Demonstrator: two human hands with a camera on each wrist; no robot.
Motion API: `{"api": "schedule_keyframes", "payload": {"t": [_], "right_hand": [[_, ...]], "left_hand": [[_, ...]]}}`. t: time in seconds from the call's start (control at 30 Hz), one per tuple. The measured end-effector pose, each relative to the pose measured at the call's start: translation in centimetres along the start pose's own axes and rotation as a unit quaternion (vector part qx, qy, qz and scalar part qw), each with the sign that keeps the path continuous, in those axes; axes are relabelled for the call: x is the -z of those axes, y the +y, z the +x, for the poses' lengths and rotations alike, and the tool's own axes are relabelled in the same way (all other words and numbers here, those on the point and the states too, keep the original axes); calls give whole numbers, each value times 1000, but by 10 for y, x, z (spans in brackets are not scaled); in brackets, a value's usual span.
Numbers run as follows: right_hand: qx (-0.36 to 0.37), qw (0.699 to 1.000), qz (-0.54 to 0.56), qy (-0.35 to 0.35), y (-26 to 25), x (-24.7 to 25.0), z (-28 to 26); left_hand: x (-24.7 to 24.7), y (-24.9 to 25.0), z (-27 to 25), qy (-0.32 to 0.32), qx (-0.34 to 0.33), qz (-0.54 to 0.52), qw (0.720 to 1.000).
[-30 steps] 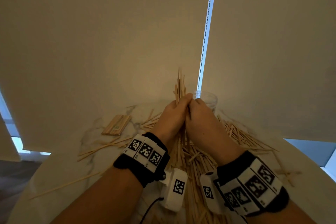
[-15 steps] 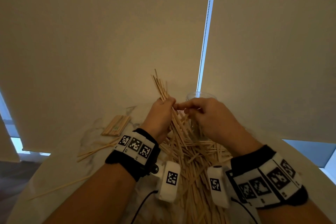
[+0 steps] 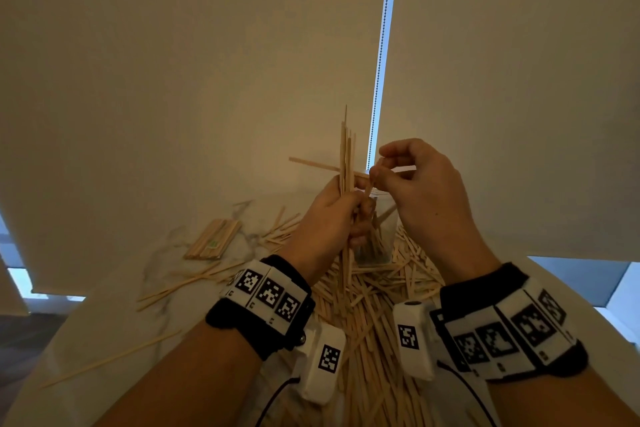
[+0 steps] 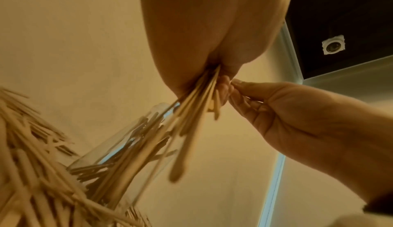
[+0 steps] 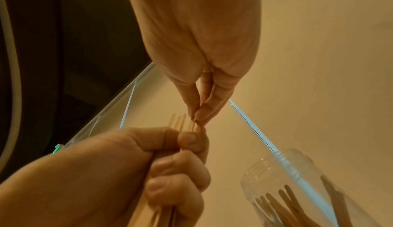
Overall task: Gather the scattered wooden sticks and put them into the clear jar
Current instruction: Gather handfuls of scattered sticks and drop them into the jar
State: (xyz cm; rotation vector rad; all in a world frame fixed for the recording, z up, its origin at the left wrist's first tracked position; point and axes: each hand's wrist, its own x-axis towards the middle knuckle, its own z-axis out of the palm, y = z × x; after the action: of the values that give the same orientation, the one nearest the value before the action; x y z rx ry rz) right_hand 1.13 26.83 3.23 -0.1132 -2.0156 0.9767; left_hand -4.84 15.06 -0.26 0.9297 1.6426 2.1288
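My left hand [image 3: 355,215] grips an upright bundle of wooden sticks [image 3: 346,156] just in front of the clear jar [image 3: 375,248]. My right hand [image 3: 375,175] is above the jar and pinches the end of one stick [image 3: 311,165] that lies crosswise behind the bundle. From the left wrist, the bundle [image 4: 191,121] hangs below my palm beside the jar [image 4: 119,155], which holds several sticks. From the right wrist, my right fingertips [image 5: 196,119] meet at the stick tips [image 5: 180,122] above my left fist [image 5: 170,163]. The jar [image 5: 287,180] sits lower right.
A big heap of loose sticks [image 3: 374,298] covers the marble table [image 3: 104,340] around the jar and under my wrists. A neat stack of flat sticks [image 3: 214,239] lies at the left, with long thin skewers [image 3: 180,284] nearby. Roller blinds and a bead chain [image 3: 381,45] stand behind.
Both hands held the bundle together a second ago. The right hand let go, rose and now pinches a single stick. The bundle tilted left, then stood upright again in the left hand.
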Motion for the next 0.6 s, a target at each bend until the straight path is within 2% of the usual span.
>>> {"api": "schedule_keyframes", "payload": {"t": [0.13, 0.27, 0.33, 0.5, 0.6], "right_hand": [[0, 1000, -14, -20, 0, 2, 1], [-10, 995, -56, -77, 2, 2, 1], [-19, 994, -43, -97, 0, 3, 1], [-28, 991, 101, -80, -16, 5, -1], [20, 997, 60, -34, -18, 8, -4]], "left_hand": [[-2, -3, -1, -10, 1, 1, 1000], [-2, -5, -2, -26, -11, 21, 999], [0, -4, -2, -32, -10, 30, 999], [2, -4, -5, -81, 17, 72, 994], [-1, -6, -7, -107, 2, 164, 981]]}}
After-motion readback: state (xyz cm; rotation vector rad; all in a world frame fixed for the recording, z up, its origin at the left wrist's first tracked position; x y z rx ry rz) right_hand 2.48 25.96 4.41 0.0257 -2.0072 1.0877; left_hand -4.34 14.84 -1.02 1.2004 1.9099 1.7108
